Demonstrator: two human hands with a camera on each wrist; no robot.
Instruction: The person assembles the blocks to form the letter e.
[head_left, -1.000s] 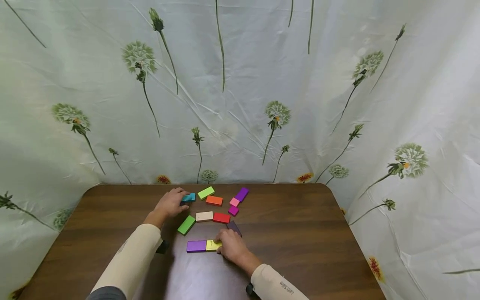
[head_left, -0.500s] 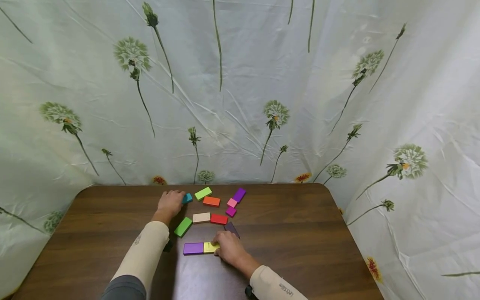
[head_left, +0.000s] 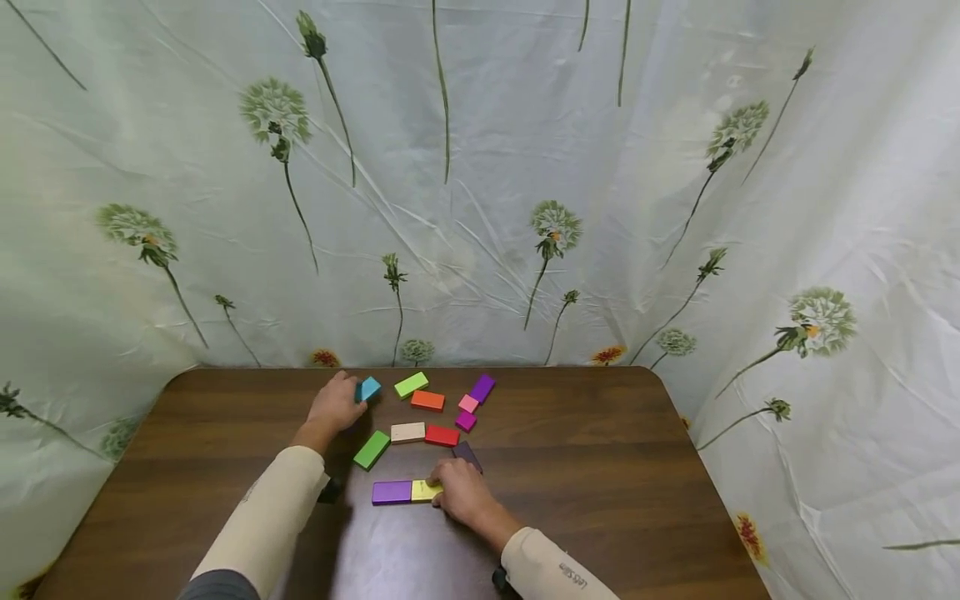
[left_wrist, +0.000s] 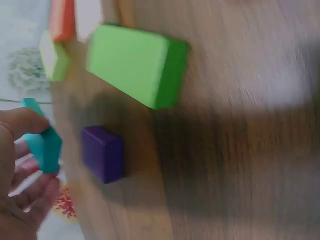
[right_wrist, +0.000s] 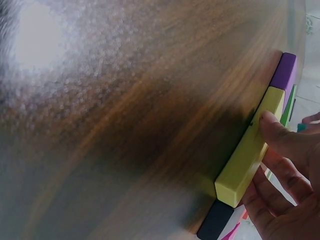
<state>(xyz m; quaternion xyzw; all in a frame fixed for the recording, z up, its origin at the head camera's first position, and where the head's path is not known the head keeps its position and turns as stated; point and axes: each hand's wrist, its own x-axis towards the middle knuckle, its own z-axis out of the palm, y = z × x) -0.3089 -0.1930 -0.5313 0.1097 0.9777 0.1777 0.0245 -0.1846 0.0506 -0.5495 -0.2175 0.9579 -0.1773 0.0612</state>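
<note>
My left hand (head_left: 335,406) pinches a teal block (left_wrist: 44,145) between thumb and fingers near the table's far edge; in the left wrist view it appears tilted above the tabletop. Close by on the wood lies a small dark purple block (left_wrist: 102,153), which the hand hides in the head view. With thumb and fingers, my right hand (head_left: 467,495) grips a yellow block (right_wrist: 250,150) that lies on the table. A purple block (head_left: 392,492) touches the yellow one's left end. Just beyond the right hand is a dark block (head_left: 468,454), partly covered.
Green (head_left: 372,450), beige (head_left: 408,432) and red (head_left: 442,435) blocks form a bent row mid-table. Behind them lie lime (head_left: 412,384) and orange (head_left: 427,401) blocks. Pink (head_left: 468,403), magenta (head_left: 466,421) and violet (head_left: 483,387) blocks are at right. A flowered curtain (head_left: 480,208) hangs behind the table.
My left hand has turned the teal block and shifted it slightly left and away. My right hand stays on the yellow block, and the other blocks keep their places.
</note>
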